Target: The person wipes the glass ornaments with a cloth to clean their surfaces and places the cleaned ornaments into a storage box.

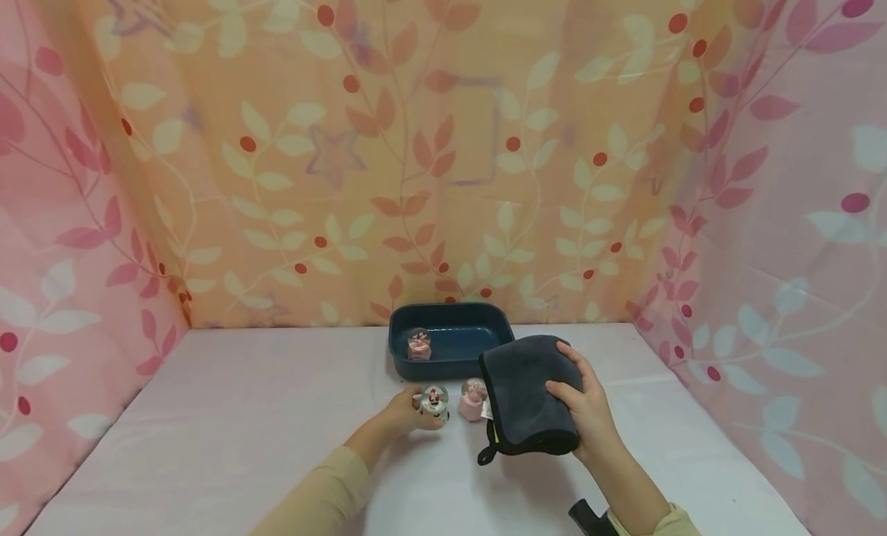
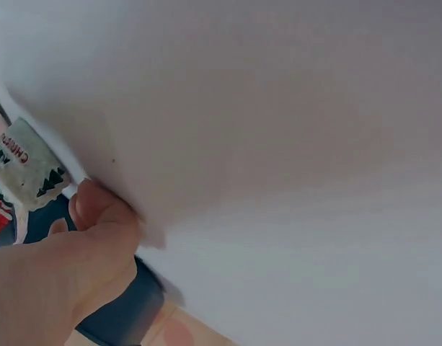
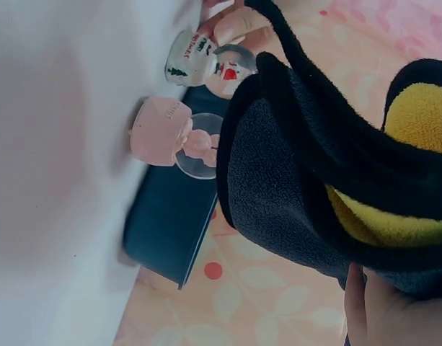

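My left hand (image 1: pixel 405 414) grips a small snow globe (image 1: pixel 434 400) with a Santa figure inside and a white base, close over the table. In the left wrist view, the lettering and green trees on its base show beside the fingers. To its right stands a pink snow globe (image 1: pixel 473 400), its clear dome turning up again in the right wrist view. My right hand (image 1: pixel 585 405) holds a folded dark grey cloth (image 1: pixel 527 390) with black edging and a hanging loop. Between its folds the right wrist view shows a yellow inner side (image 3: pixel 422 115). The cloth's left edge overlaps the pink globe.
Behind the hands, a dark blue rectangular dish (image 1: pixel 478 370) stands near the back of the white table (image 1: pixel 263 428). Another pink snow globe (image 1: pixel 419 344) sits in its left part. Patterned curtains (image 1: pixel 416 174) enclose the back and both sides.
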`<state>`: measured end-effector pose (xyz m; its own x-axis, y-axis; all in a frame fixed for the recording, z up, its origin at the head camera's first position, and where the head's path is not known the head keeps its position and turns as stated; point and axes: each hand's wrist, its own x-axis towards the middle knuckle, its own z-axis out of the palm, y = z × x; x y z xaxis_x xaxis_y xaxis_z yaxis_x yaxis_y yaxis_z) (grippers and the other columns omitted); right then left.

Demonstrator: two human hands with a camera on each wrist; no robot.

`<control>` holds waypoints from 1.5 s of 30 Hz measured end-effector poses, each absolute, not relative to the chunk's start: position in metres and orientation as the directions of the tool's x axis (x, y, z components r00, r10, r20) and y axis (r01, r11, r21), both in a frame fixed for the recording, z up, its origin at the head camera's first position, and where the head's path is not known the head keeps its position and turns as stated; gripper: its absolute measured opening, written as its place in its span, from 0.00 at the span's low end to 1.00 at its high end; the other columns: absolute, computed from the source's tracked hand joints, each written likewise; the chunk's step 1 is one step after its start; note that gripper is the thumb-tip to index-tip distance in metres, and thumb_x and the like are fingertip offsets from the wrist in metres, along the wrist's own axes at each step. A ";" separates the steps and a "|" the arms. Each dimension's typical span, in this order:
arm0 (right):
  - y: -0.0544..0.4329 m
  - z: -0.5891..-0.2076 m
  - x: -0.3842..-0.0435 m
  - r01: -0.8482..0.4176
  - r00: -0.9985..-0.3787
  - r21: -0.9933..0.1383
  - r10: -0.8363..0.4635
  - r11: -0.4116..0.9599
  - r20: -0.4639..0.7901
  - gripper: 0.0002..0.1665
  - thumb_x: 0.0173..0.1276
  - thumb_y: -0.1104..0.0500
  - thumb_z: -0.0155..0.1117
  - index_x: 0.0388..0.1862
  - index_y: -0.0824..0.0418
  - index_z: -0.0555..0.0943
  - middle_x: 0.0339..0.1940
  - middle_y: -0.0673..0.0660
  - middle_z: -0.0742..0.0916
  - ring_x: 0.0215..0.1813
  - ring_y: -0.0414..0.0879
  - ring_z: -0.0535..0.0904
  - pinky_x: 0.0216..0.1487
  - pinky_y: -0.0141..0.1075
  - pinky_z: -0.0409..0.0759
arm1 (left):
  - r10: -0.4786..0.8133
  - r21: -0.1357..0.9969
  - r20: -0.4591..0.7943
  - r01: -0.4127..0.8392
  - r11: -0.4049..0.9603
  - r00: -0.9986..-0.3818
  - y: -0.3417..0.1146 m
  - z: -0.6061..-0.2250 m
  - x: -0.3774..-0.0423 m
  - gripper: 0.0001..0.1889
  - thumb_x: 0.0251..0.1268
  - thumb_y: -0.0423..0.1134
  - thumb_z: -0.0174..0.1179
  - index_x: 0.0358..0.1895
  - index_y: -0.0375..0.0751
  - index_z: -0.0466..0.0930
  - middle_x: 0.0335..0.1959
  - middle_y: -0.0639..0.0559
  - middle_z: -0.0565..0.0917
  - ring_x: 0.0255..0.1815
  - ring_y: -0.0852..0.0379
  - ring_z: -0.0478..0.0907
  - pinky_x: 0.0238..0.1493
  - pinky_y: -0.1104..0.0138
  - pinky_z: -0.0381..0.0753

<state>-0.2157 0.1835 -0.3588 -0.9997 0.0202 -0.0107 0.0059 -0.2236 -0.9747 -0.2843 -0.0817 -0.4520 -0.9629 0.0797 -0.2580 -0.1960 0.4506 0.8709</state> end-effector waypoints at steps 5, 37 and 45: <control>0.184 -0.359 -0.217 0.016 -0.999 -0.976 0.038 -0.217 -0.024 0.36 0.69 0.69 0.52 0.73 0.50 0.57 0.72 0.58 0.60 0.50 0.44 0.76 0.44 0.36 0.82 | 0.048 0.810 -0.244 -0.176 0.559 -0.969 -0.078 -0.455 -0.290 0.43 0.41 0.40 0.80 0.63 0.31 0.69 0.55 0.32 0.74 0.59 0.36 0.70 0.61 0.45 0.66; 0.164 -0.361 -0.228 -0.023 -0.997 -0.953 0.078 -0.301 0.000 0.35 0.69 0.71 0.50 0.72 0.52 0.58 0.71 0.57 0.63 0.56 0.45 0.76 0.49 0.38 0.81 | -0.049 0.918 -0.212 -0.216 0.334 -0.976 -0.075 -0.447 -0.275 0.31 0.55 0.42 0.71 0.57 0.26 0.72 0.48 0.36 0.79 0.50 0.42 0.75 0.50 0.47 0.75; 0.161 -0.363 -0.232 -0.052 -0.995 -0.957 0.101 -0.286 0.024 0.35 0.68 0.72 0.49 0.72 0.53 0.59 0.70 0.58 0.63 0.57 0.48 0.74 0.47 0.38 0.81 | 0.039 0.949 -0.100 -0.084 0.303 -0.994 -0.084 -0.417 -0.260 0.28 0.58 0.43 0.69 0.55 0.26 0.74 0.45 0.41 0.82 0.47 0.47 0.77 0.52 0.48 0.75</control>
<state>-0.2323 0.1615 -0.3630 -0.9946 0.1011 0.0240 -0.0522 -0.2861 -0.9568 -0.2604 -0.0838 -0.4174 -0.9942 0.0386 -0.1003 -0.0840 0.3032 0.9492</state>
